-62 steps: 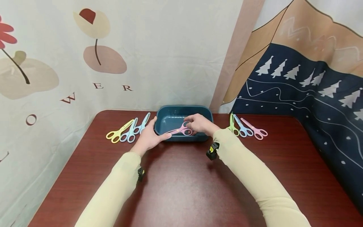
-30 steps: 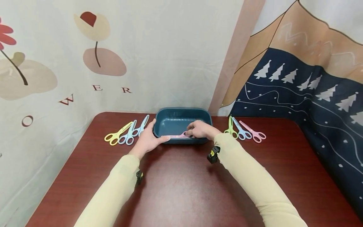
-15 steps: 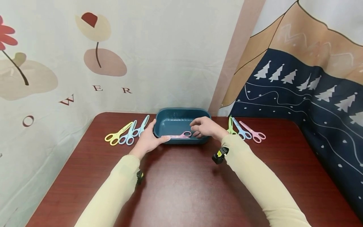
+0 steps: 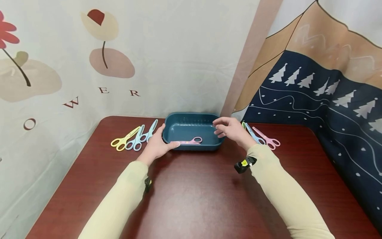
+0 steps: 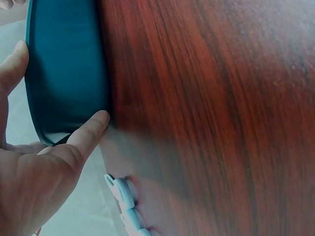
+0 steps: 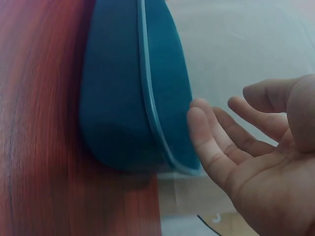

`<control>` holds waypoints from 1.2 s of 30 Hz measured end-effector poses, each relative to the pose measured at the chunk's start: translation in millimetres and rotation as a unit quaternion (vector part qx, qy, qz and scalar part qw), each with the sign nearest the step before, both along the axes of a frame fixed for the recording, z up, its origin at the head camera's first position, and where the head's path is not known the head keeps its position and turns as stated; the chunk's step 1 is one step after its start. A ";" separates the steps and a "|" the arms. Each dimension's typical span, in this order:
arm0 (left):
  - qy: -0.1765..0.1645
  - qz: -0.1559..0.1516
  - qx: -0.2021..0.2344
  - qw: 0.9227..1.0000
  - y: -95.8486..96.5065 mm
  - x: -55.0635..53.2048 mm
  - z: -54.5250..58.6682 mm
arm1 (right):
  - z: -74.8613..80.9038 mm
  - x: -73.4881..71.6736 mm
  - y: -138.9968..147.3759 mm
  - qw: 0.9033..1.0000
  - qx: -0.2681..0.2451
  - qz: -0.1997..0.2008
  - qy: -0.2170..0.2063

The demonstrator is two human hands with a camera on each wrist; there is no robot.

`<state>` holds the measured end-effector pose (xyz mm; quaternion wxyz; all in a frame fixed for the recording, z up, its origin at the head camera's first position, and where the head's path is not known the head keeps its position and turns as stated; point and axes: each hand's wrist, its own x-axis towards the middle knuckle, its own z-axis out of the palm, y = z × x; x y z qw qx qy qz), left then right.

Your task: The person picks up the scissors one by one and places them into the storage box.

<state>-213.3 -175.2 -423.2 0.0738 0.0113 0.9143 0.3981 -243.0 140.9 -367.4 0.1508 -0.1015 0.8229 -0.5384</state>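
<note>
A teal plastic basin [image 4: 206,147] stands at the table's back edge. Inside it, along the near wall, lies a pair of pink scissors [image 4: 192,142]. My left hand [image 4: 156,146] grips the basin's left end, thumb at the near rim and fingers along the left side; in the left wrist view its fingertips [image 5: 101,117] rest against the basin wall. Over the right rim, my right hand [image 4: 234,130] hovers with loosely bent fingers and holds nothing. In the right wrist view its fingertips [image 6: 199,118] overlap the rim.
Left of the basin lie yellow scissors [image 4: 127,135] and two light blue pairs, one [image 4: 140,133] beside the other [image 4: 152,127]. On the right are blue scissors [image 4: 253,133], pink scissors [image 4: 263,134] and green ones mostly hidden by my right hand. Printed cloth [image 4: 185,59] hangs behind the table.
My right hand lowered the pink scissors into the basin, let them go, then moved right to the basin's right rim. My left hand keeps its place on the basin.
</note>
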 end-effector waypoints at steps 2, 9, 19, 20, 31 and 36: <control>0.002 -0.001 -0.002 1.000 -0.2 -0.3 -0.2 | -0.8 0.2 4.5 1.000 -0.003 -0.010 0.009; -0.002 -0.002 -0.002 1.000 -0.1 0.7 -1.0 | 0.2 3.8 17.1 0.998 -0.006 -0.057 0.020; -0.009 -0.001 -0.003 1.000 0.0 0.7 0.6 | -8.8 8.2 36.7 0.992 0.015 -0.113 0.047; -0.010 -0.001 -0.002 1.000 0.0 0.5 1.0 | -10.4 8.7 39.0 0.992 0.016 -0.117 0.052; -0.010 -0.006 -0.006 1.000 0.1 -1.7 1.3 | -28.2 16.7 61.9 0.986 0.003 -0.151 0.077; -0.008 -0.007 -0.008 1.000 0.0 -0.8 0.6 | -36.3 17.7 67.3 0.985 0.013 -0.160 0.070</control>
